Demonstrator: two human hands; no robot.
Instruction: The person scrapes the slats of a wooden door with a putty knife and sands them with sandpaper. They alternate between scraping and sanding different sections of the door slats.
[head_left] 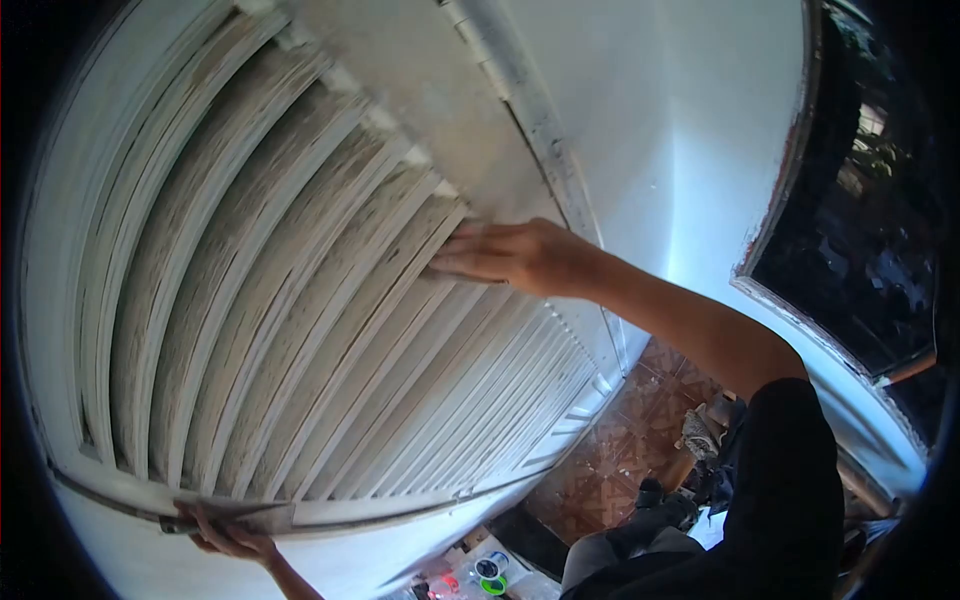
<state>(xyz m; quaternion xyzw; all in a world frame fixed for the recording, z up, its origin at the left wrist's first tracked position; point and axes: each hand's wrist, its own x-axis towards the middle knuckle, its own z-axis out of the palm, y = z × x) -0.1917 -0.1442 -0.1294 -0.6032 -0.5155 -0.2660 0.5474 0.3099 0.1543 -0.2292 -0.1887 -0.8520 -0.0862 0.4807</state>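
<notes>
A louvered door or shutter [300,290] with pale, worn slats fills the left and middle of the head view. My right hand [510,258] reaches across to the slats' upper right ends, fingers stretched out and slightly blurred against the wood; nothing shows in it. At the lower left, my left hand [228,538] is closed round a flat tool with a broad, thin blade, like a putty knife [262,517], beside the frame's lower edge. The slats are streaked and patchy, and white patches line their upper ends.
A hinged edge [545,140] runs beside a pale wall panel [620,120]. Dark glass [850,200] stands at the right. Below are a patterned tile floor [610,460], the person's legs and feet, a green-rimmed container or roll [493,585] and assorted items.
</notes>
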